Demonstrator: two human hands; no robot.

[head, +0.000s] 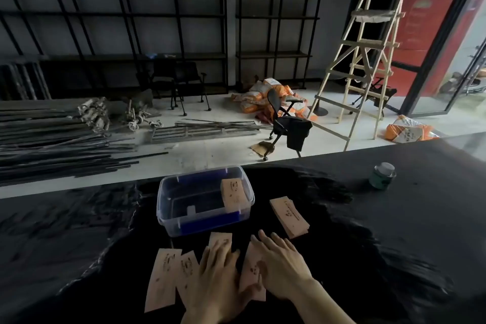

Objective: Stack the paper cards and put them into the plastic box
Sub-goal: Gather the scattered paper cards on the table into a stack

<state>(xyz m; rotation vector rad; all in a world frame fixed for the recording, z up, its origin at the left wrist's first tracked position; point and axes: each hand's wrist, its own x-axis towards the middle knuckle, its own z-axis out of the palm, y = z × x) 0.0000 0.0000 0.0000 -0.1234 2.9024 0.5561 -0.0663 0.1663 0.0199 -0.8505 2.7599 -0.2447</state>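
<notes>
Both palms flat, gripping nothing: left hand [219, 264] and right hand [282, 267] are pressing loose cards [168, 279] together to stack, plastic box [205, 201] waiting just beyond my fingertips.

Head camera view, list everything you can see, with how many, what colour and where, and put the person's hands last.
plastic box: one, clear with blue clips, table centre
card in box: one, tan, leaning at its right end
loose cards: about four, tan, near edge, under and left of the hands
card stack: one, tan, right of box
jar: one, green, pale lid, far right on the table
table: one, black
office chair: one, black, on the floor
ladder: one, wooden, back right
sacks: a pile, orange-white, floor
metal rods: a pile, dark, floor left
left hand: flat on cards
right hand: flat on cards
</notes>
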